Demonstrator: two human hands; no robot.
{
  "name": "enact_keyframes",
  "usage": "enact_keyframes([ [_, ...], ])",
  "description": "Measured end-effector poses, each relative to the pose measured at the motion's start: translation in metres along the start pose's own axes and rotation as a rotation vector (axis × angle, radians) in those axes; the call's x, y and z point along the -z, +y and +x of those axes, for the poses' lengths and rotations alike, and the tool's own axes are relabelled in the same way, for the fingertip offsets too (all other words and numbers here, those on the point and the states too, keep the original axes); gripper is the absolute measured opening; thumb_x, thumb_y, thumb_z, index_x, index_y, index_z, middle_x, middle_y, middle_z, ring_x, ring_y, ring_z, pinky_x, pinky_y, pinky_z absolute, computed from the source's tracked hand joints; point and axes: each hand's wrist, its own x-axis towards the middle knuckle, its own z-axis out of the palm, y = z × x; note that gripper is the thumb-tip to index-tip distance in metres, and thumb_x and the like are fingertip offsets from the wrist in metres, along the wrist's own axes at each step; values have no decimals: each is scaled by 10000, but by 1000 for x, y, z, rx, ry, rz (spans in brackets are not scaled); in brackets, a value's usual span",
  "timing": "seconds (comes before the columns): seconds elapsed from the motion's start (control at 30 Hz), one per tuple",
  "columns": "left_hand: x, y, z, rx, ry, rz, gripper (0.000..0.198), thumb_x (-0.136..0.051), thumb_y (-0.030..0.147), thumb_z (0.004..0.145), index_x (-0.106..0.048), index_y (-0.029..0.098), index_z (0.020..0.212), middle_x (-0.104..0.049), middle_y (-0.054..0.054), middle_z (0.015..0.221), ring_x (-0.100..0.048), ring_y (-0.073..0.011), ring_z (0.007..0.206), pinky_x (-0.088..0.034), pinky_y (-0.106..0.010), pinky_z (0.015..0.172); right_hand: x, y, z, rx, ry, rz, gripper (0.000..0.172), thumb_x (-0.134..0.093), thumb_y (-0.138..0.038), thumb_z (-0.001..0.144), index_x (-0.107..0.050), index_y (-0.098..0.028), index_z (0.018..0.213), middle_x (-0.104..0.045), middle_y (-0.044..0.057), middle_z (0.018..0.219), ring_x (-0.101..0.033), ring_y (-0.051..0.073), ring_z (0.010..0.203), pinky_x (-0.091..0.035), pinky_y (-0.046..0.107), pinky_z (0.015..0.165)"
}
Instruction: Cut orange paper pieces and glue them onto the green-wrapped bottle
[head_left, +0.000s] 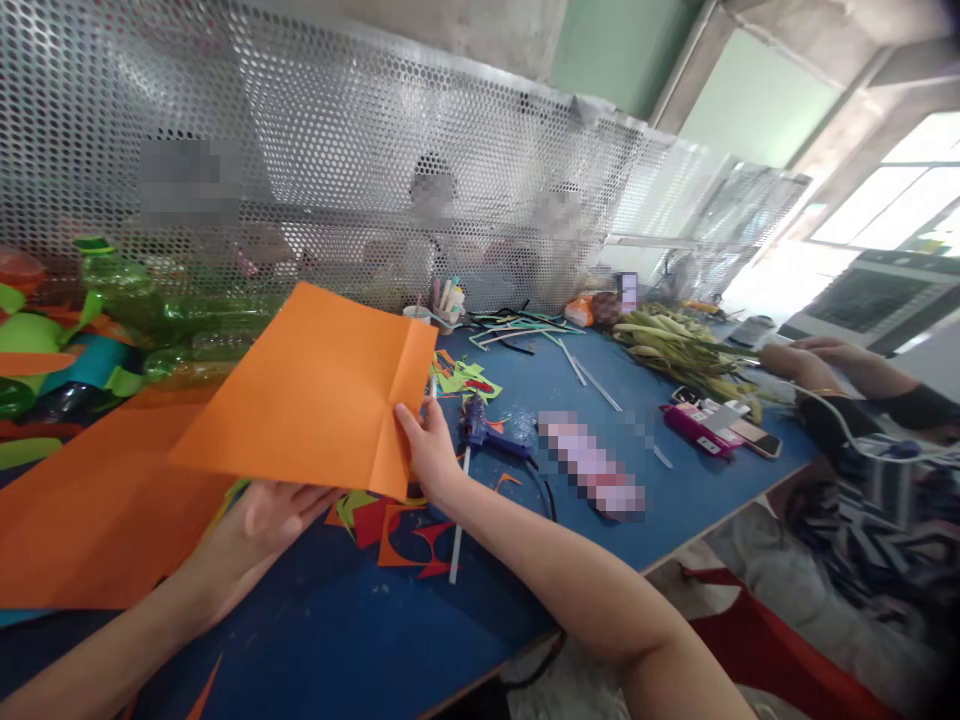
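A sheet of orange paper (pixel 300 390) is raised above the blue table, with a crease running along its right side. My right hand (pixel 433 450) pinches that right edge, thumb on the front face. Under the lower edge lies my left hand (pixel 266 525), its fingers stretched out and partly hidden by the sheet. A second large orange sheet (pixel 97 500) rests on the table at the left. Just past my right hand is a blue glue gun (pixel 491 435) with a white glue stick (pixel 459 530) in it.
Paper scraps (pixel 401 535) litter the blue table (pixel 360 640). Green plastic bottles (pixel 120 290) stand at the left. Thin straws (pixel 525 328), dried husks (pixel 660 345), a pink box (pixel 701 430) and a phone (pixel 759 438) lie rightward. Another person's hands (pixel 806 362) are at the far right.
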Motion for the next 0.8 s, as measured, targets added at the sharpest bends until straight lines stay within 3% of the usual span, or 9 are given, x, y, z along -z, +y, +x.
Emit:
enact_keyframes([
  [0.1, -17, 4, 3, -27, 62, 10, 520, -694, 250, 703, -526, 319, 1190, -582, -31, 1216, -476, -279, 1190, -426, -401, 1006, 0, 0, 0, 21, -27, -50, 281, -518, -427, 786, -362, -270, 959, -618, -34, 797, -637, 148, 684, -528, 268, 592],
  [0.2, -28, 5, 8, 105, 145, 0, 513, -680, 250, 721, -516, 302, 1204, -575, -35, 1230, -501, -260, 1170, -498, -365, 925, -1, -2, -2, 45, -95, -130, 287, -527, -439, 782, -376, -269, 956, -627, -28, 794, -642, 157, 692, -531, 274, 589],
  [0.3, -26, -1, 12, 186, 205, 11, 512, -698, 222, 699, -531, 314, 1174, -551, -11, 1264, -515, -240, 1157, -553, -305, 821, -3, -3, -2, 76, -140, -252, 308, -487, -472, 803, -369, -265, 999, -632, -20, 801, -644, 159, 704, -531, 274, 595],
  [0.5, -12, -11, 15, 131, 233, 28, 437, -706, 198, 683, -571, 314, 1082, -552, 16, 1261, -545, -248, 1119, -578, -313, 743, 8, -14, 7, 97, -147, -705, 290, -205, -411, 924, -411, -223, 1002, -627, 4, 784, -633, 146, 665, -506, 273, 594],
  [0.57, -10, -9, 17, 75, 275, 11, 390, -692, 185, 696, -584, 294, 1054, -565, 16, 1244, -520, -235, 1150, -567, -301, 776, 13, -22, 5, 107, -167, -901, 241, -277, -383, 918, -443, -211, 953, -624, 15, 771, -633, 164, 729, -496, 292, 666],
  [0.67, -7, 1, 22, 16, 332, -57, 313, -664, 165, 723, -603, 243, 1020, -595, -7, 1199, -516, -221, 1153, -559, -287, 798, 14, -31, -5, 139, -228, -1204, 183, -590, -334, 767, -492, -181, 791, -614, 111, 914, -583, 272, 948, -424, 385, 843],
  [0.8, -1, 18, 27, -70, 368, -119, 237, -599, 110, 759, -615, 189, 982, -651, -39, 1082, -616, -196, 998, -579, -273, 738, 8, -33, -20, 132, -272, -1485, 191, -584, -292, 782, -519, -133, 864, -591, 205, 960, -567, 332, 963, -414, 437, 831],
])
